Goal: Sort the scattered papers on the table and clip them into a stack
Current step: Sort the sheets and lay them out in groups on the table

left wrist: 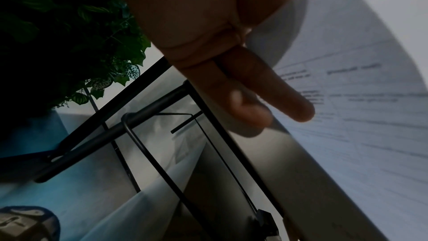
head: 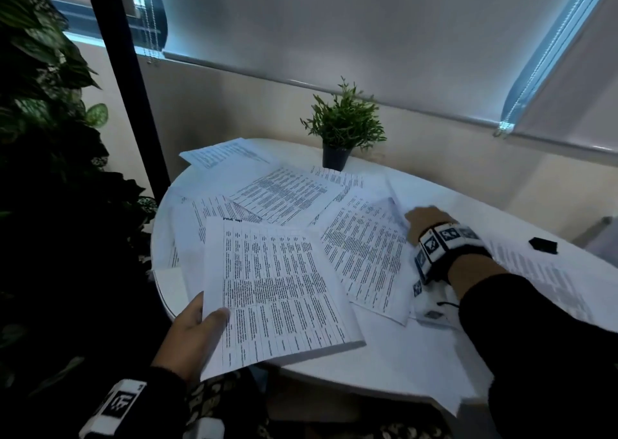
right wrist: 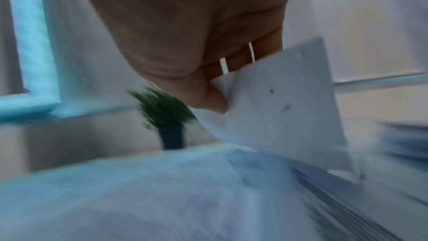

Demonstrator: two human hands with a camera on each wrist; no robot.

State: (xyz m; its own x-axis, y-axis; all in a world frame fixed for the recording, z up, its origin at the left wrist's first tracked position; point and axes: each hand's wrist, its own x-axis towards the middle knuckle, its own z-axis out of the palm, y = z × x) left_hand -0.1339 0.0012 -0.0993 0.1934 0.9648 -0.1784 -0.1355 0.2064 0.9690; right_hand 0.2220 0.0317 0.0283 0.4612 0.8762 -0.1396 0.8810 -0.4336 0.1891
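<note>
Several printed sheets (head: 284, 194) lie scattered over a round white table (head: 384, 365). My left hand (head: 197, 325) holds a gathered stack of papers (head: 277, 291) at its lower left corner, thumb on top; the stack (left wrist: 347, 107) rests partly on the table's front edge. My right hand (head: 428, 218) reaches to mid-table and pinches the corner of one loose sheet (right wrist: 277, 102), which is lifted off the papers below; the right wrist view is blurred. A small black binder clip (head: 543, 245) lies on the table at the far right.
A small potted plant (head: 341, 131) stands at the table's back edge against the wall. More sheets (head: 541, 278) lie under my right forearm. Large leafy plants (head: 50, 137) and a black pole (head: 130, 77) are on the left. A wire-frame chair (left wrist: 150, 135) is below the table.
</note>
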